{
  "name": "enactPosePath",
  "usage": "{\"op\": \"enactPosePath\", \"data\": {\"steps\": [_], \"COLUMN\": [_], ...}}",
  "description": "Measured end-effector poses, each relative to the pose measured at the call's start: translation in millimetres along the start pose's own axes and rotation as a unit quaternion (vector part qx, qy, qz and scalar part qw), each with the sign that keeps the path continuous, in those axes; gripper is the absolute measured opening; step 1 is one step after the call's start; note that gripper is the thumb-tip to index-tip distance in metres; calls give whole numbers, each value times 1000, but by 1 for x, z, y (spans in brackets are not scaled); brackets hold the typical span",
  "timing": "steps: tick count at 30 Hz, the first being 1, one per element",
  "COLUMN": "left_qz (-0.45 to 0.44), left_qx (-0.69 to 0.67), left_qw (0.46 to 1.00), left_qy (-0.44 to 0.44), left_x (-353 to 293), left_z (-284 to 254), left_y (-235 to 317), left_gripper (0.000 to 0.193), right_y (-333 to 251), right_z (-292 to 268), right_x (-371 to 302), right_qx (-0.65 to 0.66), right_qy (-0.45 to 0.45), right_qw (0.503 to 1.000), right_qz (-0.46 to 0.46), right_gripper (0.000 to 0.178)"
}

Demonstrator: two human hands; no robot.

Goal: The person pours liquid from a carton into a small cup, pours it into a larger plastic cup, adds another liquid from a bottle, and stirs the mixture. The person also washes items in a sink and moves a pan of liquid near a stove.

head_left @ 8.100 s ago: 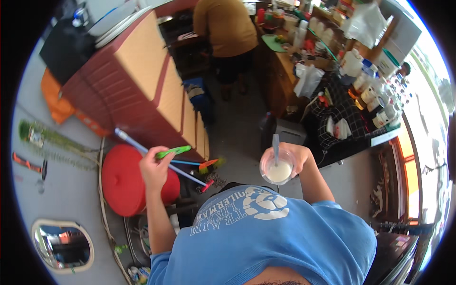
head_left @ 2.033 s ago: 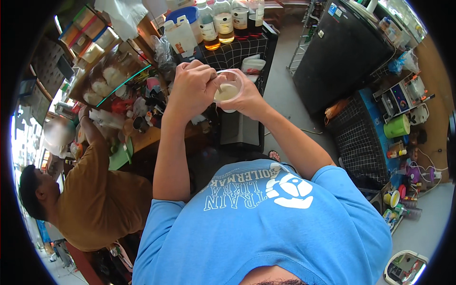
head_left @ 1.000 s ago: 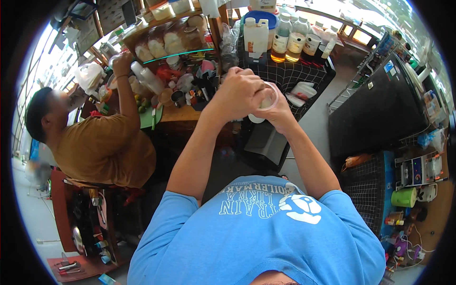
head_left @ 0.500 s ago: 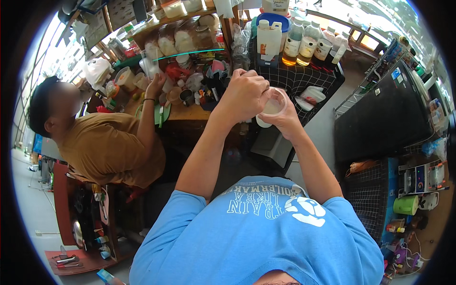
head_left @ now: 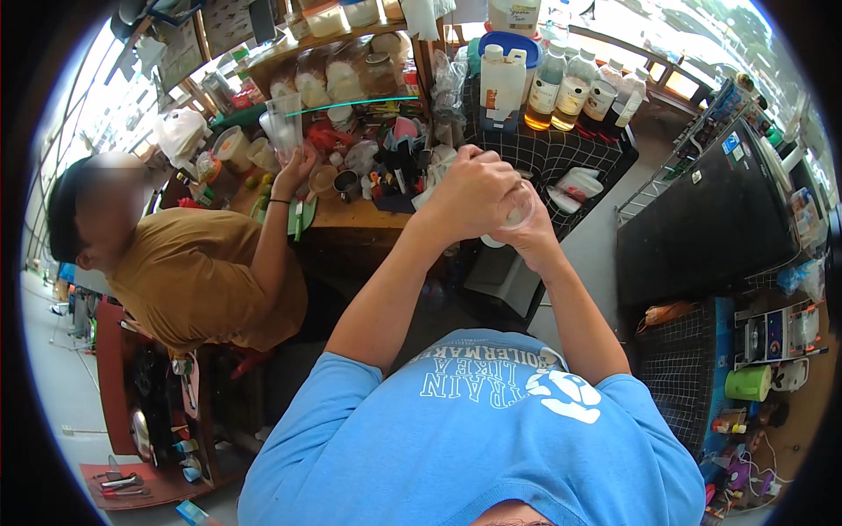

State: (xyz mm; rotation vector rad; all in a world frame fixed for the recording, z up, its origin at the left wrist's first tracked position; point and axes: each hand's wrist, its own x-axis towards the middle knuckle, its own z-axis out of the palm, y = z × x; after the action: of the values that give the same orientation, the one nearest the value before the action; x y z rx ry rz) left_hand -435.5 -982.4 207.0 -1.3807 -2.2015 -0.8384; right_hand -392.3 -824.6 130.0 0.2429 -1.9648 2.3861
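In front of my chest, my right hand (head_left: 537, 238) wraps round a clear plastic cup (head_left: 524, 210), its round mouth tilted toward me. Something pale shows inside the cup, too small to name. My left hand (head_left: 476, 195) is closed, knuckles up, right at the cup's left rim and partly covering it. Whatever its fingers pinch is hidden behind them. Below the cup, a white round edge (head_left: 494, 240) shows by my right hand. Both hands are above the near edge of a counter with a dark grid-patterned cover (head_left: 561, 158).
To my left a person in a brown shirt (head_left: 206, 272) holds up a tall clear cup (head_left: 283, 127) over a crowded wooden counter (head_left: 346, 213). Bottles of amber liquid (head_left: 544, 88) and a white jug (head_left: 502, 88) stand at the back. A black refrigerator (head_left: 702, 210) stands right.
My left hand has shifted right and down, over the cup's mouth, and the cup has come slightly lower and nearer. The other person's clear cup now stands more plainly in view.
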Motion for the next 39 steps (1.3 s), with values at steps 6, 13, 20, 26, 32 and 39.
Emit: {"op": "enactPosePath", "data": {"steps": [6, 13, 20, 26, 32, 39], "left_qz": [-77, -141, -194, -298, -395, -332], "left_qx": [19, 80, 27, 426, 401, -127], "left_qw": [996, 987, 961, 800, 799, 925], "left_qy": [-41, -9, 194, 300, 214, 133], "left_x": [-5, -9, -48, -108, -134, -106], "left_z": [-9, -21, -62, -156, -149, -84], "left_y": [-13, -10, -24, -58, -74, -10], "left_gripper": [19, 26, 59, 97, 97, 70], "right_y": [5, 11, 18, 26, 31, 43], "right_z": [1, 12, 14, 15, 17, 18], "right_x": [4, 8, 5, 3, 4, 0], "right_qx": [-78, -42, -31, -40, -47, -41], "right_qy": [26, 5, 3, -18, -31, -35], "right_qw": [997, 998, 999, 999, 998, 999], "right_qz": [-3, -42, -11, -7, -16, -4], "right_gripper": [77, 80, 79, 77, 78, 79]}}
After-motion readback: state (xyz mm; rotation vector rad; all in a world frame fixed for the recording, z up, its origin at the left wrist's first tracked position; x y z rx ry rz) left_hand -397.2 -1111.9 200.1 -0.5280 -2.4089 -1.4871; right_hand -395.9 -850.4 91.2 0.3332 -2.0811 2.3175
